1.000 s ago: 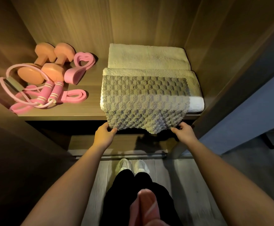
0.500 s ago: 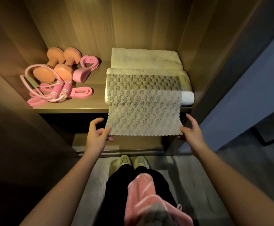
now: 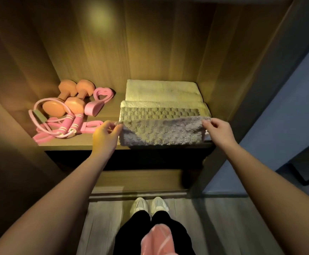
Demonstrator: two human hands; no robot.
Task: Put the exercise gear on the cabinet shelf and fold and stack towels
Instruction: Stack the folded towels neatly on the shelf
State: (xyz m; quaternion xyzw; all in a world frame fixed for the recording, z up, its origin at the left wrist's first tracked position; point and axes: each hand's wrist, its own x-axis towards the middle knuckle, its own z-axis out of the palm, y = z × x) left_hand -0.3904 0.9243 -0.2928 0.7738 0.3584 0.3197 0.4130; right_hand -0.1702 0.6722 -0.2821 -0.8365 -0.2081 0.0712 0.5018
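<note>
We look down into a wood-grain cabinet (image 3: 150,43), its panels smooth and vertically streaked, warm light on the back wall. One flat shelf (image 3: 72,145) carries everything.

Right half of the shelf: two thick cream terry towels, both folded into long rectangles. The rear cream towel (image 3: 161,90) lies against the back wall; the front cream towel (image 3: 161,104) touches it just ahead.

On the front one sits the grey towel (image 3: 161,131). It has a raised checkered waffle weave on the exposed far strip, while a fluffy, nubbly face is doubled over the near part, reaching the shelf's front edge.

The left hand (image 3: 105,137) pinches the grey towel's left corner between thumb and curled fingers. The right hand (image 3: 219,130) pinches the right corner the same way. We note the lifted edge stretched straight between them.

Left half of the shelf holds the gear:
- two orange dumbbells (image 3: 53,107), matte, with rounded heads, side by side
- a pink jump rope (image 3: 72,123) with striped foam handles, its cord looped around the dumbbells
- a pink heart-shaped exerciser (image 3: 99,100), just beside the dumbbells
- a flat pink resistance band (image 3: 90,126), near the left hand
</note>
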